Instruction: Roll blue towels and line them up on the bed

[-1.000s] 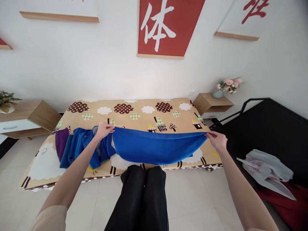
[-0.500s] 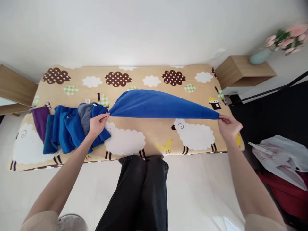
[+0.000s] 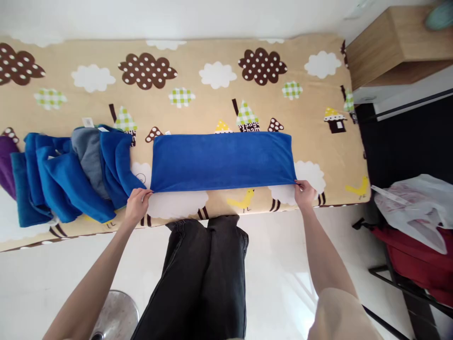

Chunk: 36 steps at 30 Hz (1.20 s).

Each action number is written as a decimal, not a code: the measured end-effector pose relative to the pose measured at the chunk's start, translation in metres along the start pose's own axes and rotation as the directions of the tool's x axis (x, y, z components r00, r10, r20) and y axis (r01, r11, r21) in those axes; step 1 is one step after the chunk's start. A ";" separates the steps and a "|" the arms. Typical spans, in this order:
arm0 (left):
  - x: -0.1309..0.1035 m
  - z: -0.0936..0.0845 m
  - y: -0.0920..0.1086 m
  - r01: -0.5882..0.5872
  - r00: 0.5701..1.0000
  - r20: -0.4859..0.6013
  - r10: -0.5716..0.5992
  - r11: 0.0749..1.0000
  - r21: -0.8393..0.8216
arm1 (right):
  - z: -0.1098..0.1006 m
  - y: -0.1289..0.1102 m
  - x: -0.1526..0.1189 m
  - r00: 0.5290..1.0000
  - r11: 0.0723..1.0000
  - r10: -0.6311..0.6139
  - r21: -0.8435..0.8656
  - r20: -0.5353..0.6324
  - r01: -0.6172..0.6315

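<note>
A blue towel [image 3: 222, 160] lies spread as a long, mostly flat rectangle on the patterned bed cover [image 3: 198, 115]. My left hand [image 3: 138, 204] pinches its near left corner between thumb and fingers. At the near right corner, my right hand [image 3: 304, 193] pinches the cloth the same way. Left of my left hand rests a row of overlapping cloths: several blue ones [image 3: 76, 182], a grey one [image 3: 90, 158] and a purple one [image 3: 6, 165] at the far left. White tags show on some of them.
A wooden cabinet [image 3: 385, 47] stands beyond the bed's right end. To the right are a white plastic bag [image 3: 414, 208] and something red [image 3: 414, 255] under it. Below my left forearm is a round metal-looking stool top [image 3: 118, 311]. A white wall [image 3: 212, 19] runs behind the bed.
The towel, earlier held stretched and billowing, has come down flat on the bed as a rectangle. Both hands have lowered toward the near edge, still pinching its corners. The view has tilted down and closer.
</note>
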<state>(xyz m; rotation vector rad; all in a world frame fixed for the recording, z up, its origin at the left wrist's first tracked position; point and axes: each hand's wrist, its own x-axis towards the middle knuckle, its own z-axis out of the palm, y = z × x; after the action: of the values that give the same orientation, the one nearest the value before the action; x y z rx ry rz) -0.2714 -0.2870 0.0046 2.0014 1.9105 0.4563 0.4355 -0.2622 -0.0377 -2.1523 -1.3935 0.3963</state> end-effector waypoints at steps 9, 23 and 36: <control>-0.048 0.002 -0.014 -0.330 0.941 0.164 0.296 0.909 0.256 | -0.024 0.003 -0.041 0.959 0.819 -0.237 -0.498 0.155 0.283; -0.007 0.058 0.085 -0.396 0.917 -0.007 0.399 0.912 0.108 | 0.057 -0.183 -0.071 0.893 0.860 -0.392 -0.258 0.221 0.441; 0.007 0.131 0.102 -0.354 0.935 -0.047 0.352 0.934 -0.045 | 0.153 -0.230 -0.105 0.712 0.800 -0.498 -0.055 0.494 0.598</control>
<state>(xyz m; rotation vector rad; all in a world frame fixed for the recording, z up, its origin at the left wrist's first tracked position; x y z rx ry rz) -0.1213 -0.2868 -0.0664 2.3225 1.5378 0.6324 0.1408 -0.2416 -0.0326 -1.7109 -2.3610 0.5576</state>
